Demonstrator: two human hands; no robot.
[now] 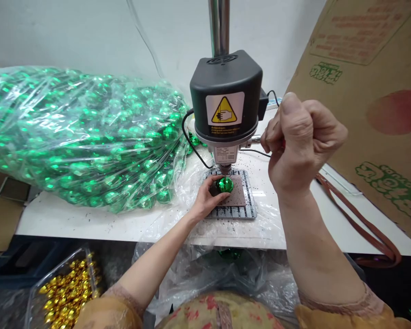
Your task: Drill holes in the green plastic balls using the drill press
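Note:
My left hand [205, 197] pinches a shiny green ball [224, 184] and holds it on the grooved metal base plate [246, 211] of a small bench drill press [226, 98], right under the spindle. A brown pad lies on the plate beside the ball. My right hand [299, 139] is raised at the machine's right side, closed in a fist around its thin metal feed lever [256, 139].
A big clear plastic bag full of green balls [78, 137] lies on the white table at left. A large cardboard box [373, 100] leans at right, with a brown strap [359, 224] beside it. A clear tub of gold beads [66, 290] sits below left. Clear plastic hangs off the table's front edge.

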